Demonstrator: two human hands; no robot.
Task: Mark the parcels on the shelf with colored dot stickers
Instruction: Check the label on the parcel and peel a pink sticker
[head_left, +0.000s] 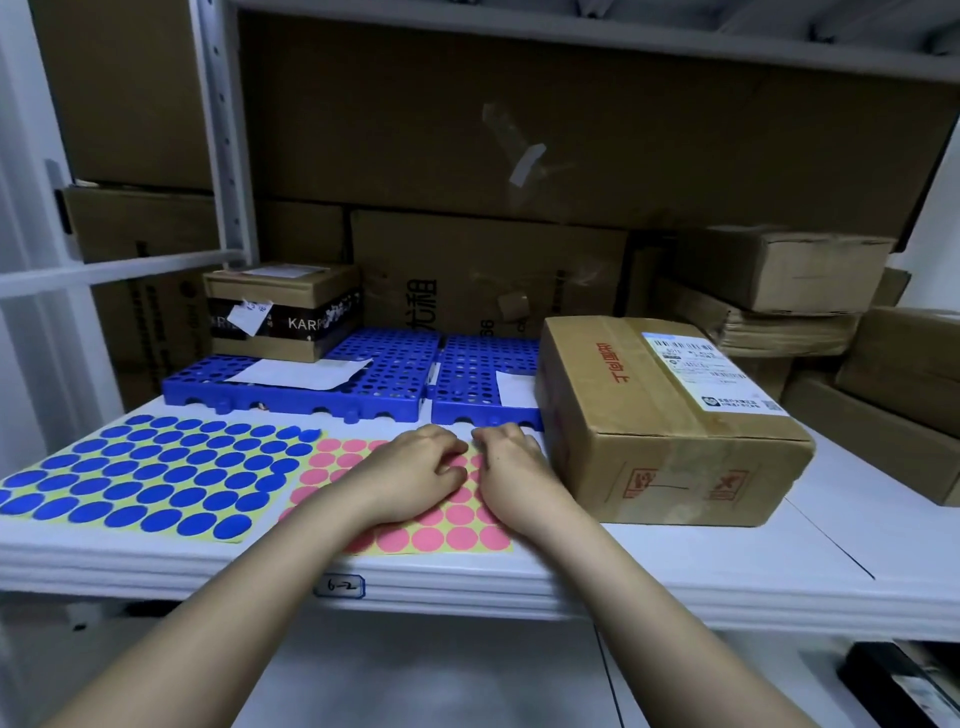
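A pink dot sticker sheet (441, 530) lies on the white shelf (675, 561), right of a blue dot sticker sheet (150, 478). My left hand (410, 473) and my right hand (511, 470) rest side by side on the pink sheet. Their fingers are curled and the fingertips pinch at its upper part. Whether a dot is lifted is hidden under the fingers. A taped cardboard parcel (670, 421) with a white shipping label stands just right of my right hand. A smaller brown parcel (283, 312) printed with KARP sits on a blue tray at the back left.
Two blue perforated plastic trays (395, 379) with white paper slips lie behind the sheets. Large cardboard boxes (519, 156) fill the back of the shelf, and several more (810, 291) are stacked at the right. A grey upright post (228, 156) stands at the left.
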